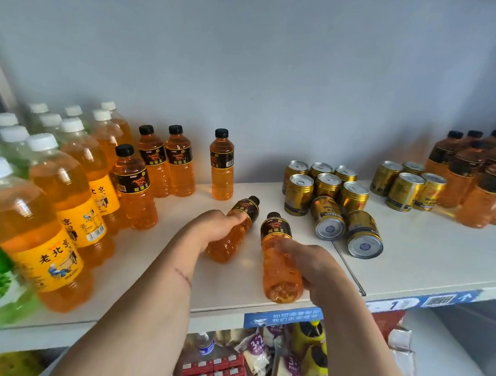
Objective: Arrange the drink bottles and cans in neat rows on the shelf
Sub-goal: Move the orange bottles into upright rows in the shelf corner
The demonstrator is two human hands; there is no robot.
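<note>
Both hands grasp lying black-cap bottles on the shelf (412, 258), left of the gold cans.

Head view: left hand (217, 226) wraps one lying bottle (232, 230), right hand (311, 265) another (280, 257); lifted carelessly, one could, I think, knock the two tipped cans (346, 230) rolling over the edge. Four black-cap bottles (166, 164) stand further left; six cans stand just behind the tipped ones.

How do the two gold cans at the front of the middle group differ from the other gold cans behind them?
The two front cans lie on their sides, and their silver bottoms face the camera; the cans behind stand upright and show their pull-tab tops. The lying pair sits nearer the shelf edge; the upright ones form rough rows toward the wall. All share the same gold body with a dark label band.
</note>
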